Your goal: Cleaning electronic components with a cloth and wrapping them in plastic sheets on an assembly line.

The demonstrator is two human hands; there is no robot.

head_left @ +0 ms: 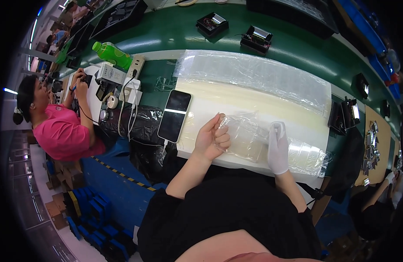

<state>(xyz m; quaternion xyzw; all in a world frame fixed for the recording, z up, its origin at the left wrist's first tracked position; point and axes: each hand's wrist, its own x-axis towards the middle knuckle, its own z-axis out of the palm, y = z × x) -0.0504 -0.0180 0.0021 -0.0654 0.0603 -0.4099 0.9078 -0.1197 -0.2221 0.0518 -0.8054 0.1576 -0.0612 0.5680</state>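
Observation:
A clear plastic film bag (244, 139) is stretched between my two hands over the white work surface (201, 102). My bare left hand (212, 139) is closed, its fingers curled on the bag's left edge. On the other side my right hand (278, 147), in a white glove, pinches the bag's right edge between thumb and fingers. Behind my hands lies a wide stack of clear plastic film (254, 76). More clear film (304, 157) rests beside and under my right hand. A smartphone (175, 114) with a white cable plugged in lies left of my left hand.
A power strip (136, 66), a green bottle (110, 53) and a white box (111, 73) stand at the left. Black devices (256, 39) sit on the green bench (175, 30) beyond. More black units (345, 114) are at the right. A person in a pink shirt (64, 133) works at the left.

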